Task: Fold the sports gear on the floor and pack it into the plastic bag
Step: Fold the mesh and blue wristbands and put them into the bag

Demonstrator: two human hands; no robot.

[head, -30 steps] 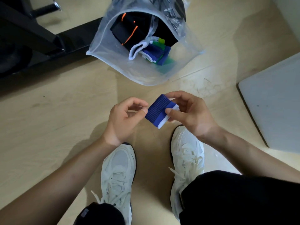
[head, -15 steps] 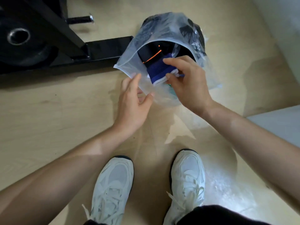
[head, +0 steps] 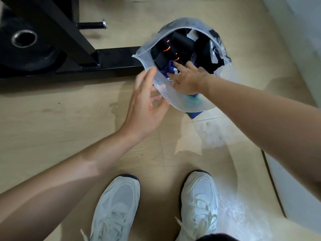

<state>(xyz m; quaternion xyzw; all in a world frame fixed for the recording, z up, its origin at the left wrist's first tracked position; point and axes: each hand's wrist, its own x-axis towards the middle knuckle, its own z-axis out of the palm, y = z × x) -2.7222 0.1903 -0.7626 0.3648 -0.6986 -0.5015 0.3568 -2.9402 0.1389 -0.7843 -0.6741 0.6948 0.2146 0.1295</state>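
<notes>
Moved: my right grip [head: 188, 80] has gone from the mouth of the plastic bag [head: 175, 103] down inside it, taking the blue wristband [head: 169, 68] along. My left grip [head: 145, 105] has come up to the bag's near rim, and the mouth now stands wider.
Right grip: thumb and fingers are closed on the wristband, with the forefinger stretched over its top. The rest of the hand is past the rim.
Left grip: the fingers are mostly straight along the near wall, some showing blurred through the plastic. I cannot tell whether I pinch the wall or only prop it.
Wristband: folded, inside the bag, touching the black gear [head: 180, 42] with orange marks. It is in my fingers, not yet let go.
Bag: on the floor [head: 69, 119], mouth tilted toward me, just beside the foot of the black frame [head: 111, 61].
Step in hand: setting the folded wristband in place, as I judge it.
Progress: several pieces are already inside, so the packing looks well along.
Next move: push the wristband into the gap beside the black gear and loosen my right fingers. Then draw the hand straight out, so the fold holds and the thin wall is not dragged with it. My left grip should keep the rim up until then.
</notes>
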